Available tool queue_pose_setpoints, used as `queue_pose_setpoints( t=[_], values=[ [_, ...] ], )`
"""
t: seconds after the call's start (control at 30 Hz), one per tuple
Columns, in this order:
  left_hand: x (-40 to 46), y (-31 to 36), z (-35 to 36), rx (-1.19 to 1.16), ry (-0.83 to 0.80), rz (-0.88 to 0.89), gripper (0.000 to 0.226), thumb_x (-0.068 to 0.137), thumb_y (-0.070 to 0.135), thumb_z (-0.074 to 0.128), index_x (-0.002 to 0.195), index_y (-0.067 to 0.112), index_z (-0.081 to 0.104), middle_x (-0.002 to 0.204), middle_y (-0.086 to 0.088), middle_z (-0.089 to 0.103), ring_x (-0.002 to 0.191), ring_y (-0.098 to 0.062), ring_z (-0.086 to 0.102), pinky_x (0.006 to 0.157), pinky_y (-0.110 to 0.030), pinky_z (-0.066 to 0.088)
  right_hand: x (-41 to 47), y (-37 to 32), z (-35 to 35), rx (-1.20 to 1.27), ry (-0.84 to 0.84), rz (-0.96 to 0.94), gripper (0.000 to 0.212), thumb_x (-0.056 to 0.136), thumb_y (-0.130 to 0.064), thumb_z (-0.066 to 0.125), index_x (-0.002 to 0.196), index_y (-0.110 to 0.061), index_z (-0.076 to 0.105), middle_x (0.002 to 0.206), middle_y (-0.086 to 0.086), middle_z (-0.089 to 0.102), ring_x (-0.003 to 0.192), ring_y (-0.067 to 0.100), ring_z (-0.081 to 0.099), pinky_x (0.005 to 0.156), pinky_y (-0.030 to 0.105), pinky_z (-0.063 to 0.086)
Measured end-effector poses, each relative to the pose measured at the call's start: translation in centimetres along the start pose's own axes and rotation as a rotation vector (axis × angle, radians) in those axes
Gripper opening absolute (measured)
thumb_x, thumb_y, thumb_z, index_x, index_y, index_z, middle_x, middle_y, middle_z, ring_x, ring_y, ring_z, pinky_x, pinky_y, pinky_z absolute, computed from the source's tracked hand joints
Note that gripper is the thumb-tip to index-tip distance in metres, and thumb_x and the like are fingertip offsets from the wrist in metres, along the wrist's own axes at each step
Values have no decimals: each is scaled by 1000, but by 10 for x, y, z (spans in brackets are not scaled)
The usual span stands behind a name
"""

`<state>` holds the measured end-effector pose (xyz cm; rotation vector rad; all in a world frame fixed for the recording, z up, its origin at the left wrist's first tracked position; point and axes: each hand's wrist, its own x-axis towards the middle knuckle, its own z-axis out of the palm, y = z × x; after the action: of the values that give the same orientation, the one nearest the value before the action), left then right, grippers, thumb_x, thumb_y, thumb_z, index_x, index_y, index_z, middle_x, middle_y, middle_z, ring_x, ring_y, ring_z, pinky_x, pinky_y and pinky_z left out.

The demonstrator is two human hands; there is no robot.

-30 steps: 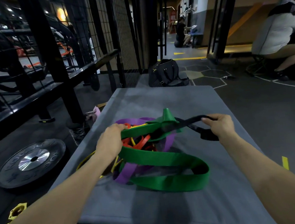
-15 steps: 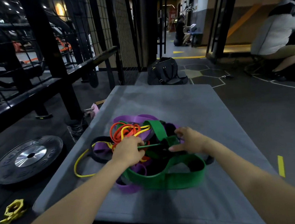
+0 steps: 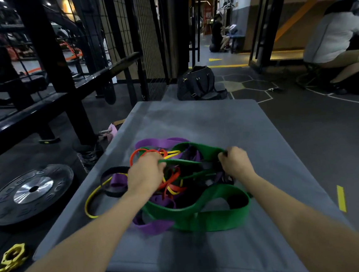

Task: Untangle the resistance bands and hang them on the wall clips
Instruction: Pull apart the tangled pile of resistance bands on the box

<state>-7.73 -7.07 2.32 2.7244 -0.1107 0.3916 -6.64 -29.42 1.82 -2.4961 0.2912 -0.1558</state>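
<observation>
Both grips clench the green band point(image 3: 199, 153) over the tangled pile point(image 3: 174, 186) on the grey mat point(image 3: 194, 117): left hand point(image 3: 146, 173) and right hand point(image 3: 235, 162) have drawn further apart than half a second earlier, forearms reaching forward, knuckles up.

Bright bands tangled on a grey mat point(image 3: 194, 121)

A wide green band point(image 3: 214, 219), purple band point(image 3: 156, 225), orange band point(image 3: 171, 180), thin yellow band point(image 3: 88, 200) and black band point(image 3: 108, 174) overlap mid-mat; off its left edge lie a black weight plate point(image 3: 30, 192) with silver centre and a yellow collar point(image 3: 12, 257).
</observation>
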Motion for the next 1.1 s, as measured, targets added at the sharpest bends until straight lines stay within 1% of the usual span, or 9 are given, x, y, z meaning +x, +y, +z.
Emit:
queue_pose_setpoints(
  t=[0.1, 0.23, 0.3, 0.37, 0.53, 0.7, 0.87, 1.0, 1.1],
  values=[
    [7, -16, -23, -127, 105, -180, 19, 91, 25, 55, 105, 18, 65, 103, -13, 68, 96, -35, 63, 78, -38, 48, 4, -5, -10, 61, 31, 11, 43, 96, -14, 45, 57, -7, 27, 53, 6, 31, 47, 21, 26, 44, 28, 18],
    [8, -34, -43, -163, 169, -334, 18, 91, 23, 54, 102, 14, 65, 103, -17, 68, 98, -38, 61, 79, -39, 48, 3, -9, -14, 113, 29, 75, 37, 96, -14, 44, 63, -1, 36, 55, 6, 36, 46, 19, 30, 44, 28, 21],
    [9, -38, -47, -124, 88, -372, 19, 92, 20, 52, 104, 13, 64, 107, -16, 66, 100, -37, 61, 79, -38, 48, -3, -9, -15, 139, 26, 89, 32, 96, -14, 46, 70, 3, 40, 56, 6, 39, 47, 18, 34, 44, 28, 25],
    [8, -38, -47, -14, -73, -375, 22, 89, 17, 51, 108, 15, 62, 114, -13, 64, 104, -35, 60, 83, -40, 50, -7, -8, -14, 152, 10, 108, 37, 96, -15, 46, 63, -1, 37, 56, 5, 37, 47, 17, 33, 43, 28, 24],
    [9, 3, -32, 146, -305, 11, 56, 77, 24, 64, 129, 25, 44, 130, -7, 41, 125, -28, 40, 102, -39, 38, -12, -3, -11, 175, -64, 135, 44, 97, -19, 47, 57, -12, 30, 52, 3, 30, 44, 16, 26, 42, 23, 21],
    [12, 67, 11, 141, -362, 327, 70, 72, 39, 73, 132, 19, 41, 131, -5, 43, 126, -24, 41, 103, -37, 38, -15, 3, -15, 170, -86, 84, 44, 94, -18, 49, 56, -11, 28, 52, 2, 31, 45, 16, 28, 44, 25, 20],
    [12, 82, 44, 194, -375, 390, 55, 67, 53, 73, 107, 19, 54, 113, -4, 55, 112, -24, 49, 89, -37, 43, -11, 23, -20, 133, -114, 64, 40, 93, -19, 50, 58, -11, 32, 53, 2, 34, 48, 16, 31, 46, 28, 21],
    [32, 53, 17, -101, -329, 278, 32, 66, 45, 78, 73, 23, 56, 73, 4, 55, 79, -21, 57, 65, -30, 40, -6, 37, -29, 179, -90, 123, 45, 95, -13, 46, 54, -12, 28, 41, -2, 31, 45, 17, 23, 46, 27, 17],
    [41, 23, -9, -374, -242, 97, 28, 73, 29, 77, 61, 19, 54, 57, 4, 48, 61, -15, 47, 55, -29, 31, -2, 38, -33, 185, -63, 158, 43, 93, -11, 49, 57, -11, 26, 52, 4, 28, 48, 18, 25, 49, 27, 19]
  ],
)
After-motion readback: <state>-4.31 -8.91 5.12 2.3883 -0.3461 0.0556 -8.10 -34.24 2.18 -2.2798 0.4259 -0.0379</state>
